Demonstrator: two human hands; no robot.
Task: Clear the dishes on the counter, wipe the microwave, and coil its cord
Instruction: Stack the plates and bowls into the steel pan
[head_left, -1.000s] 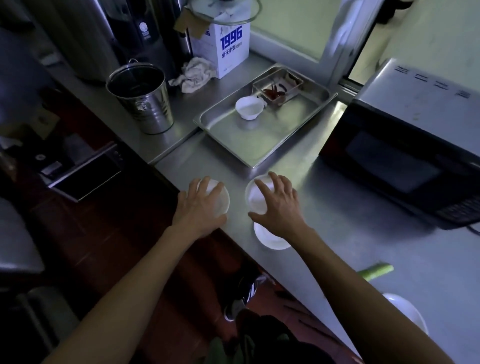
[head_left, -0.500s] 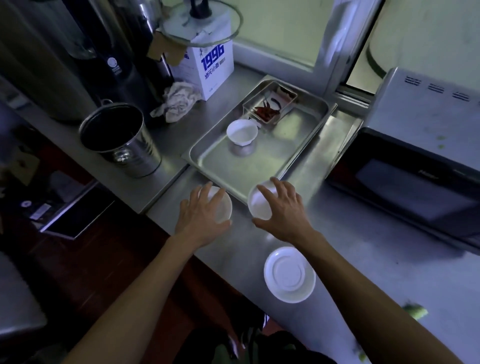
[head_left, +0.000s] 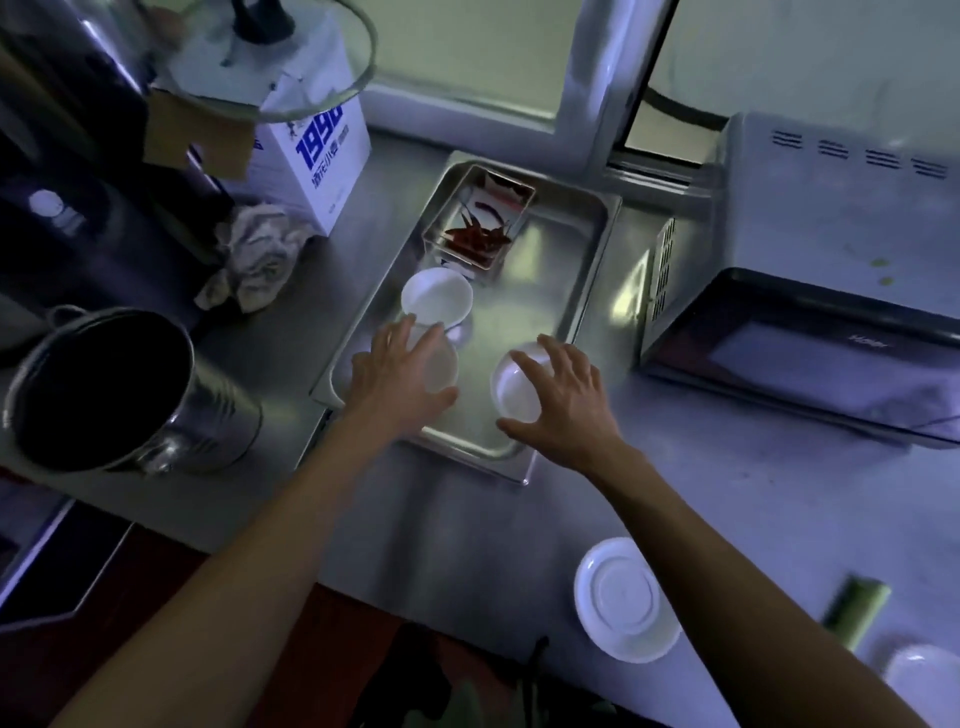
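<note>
Steel counter (head_left: 415, 525) is carrying a tray (head_left: 597, 244) beside the microwave (head_left: 810, 291). Left hand (head_left: 397, 382) and right hand (head_left: 563, 405) are each gripping a bowl inside the tray's near edge, bare floor lying between them.

A big shiny metal tray (head_left: 587, 244) sits in the middle of the frame, with three small white bowls (head_left: 436, 297) and a clear square box of dried red peppers (head_left: 480, 223) inside it. The grey microwave (head_left: 810, 291) is at the right, and the round steel bucket (head_left: 119, 389) at the left. A flat white plate (head_left: 626, 597) lies at the lower right.
</note>
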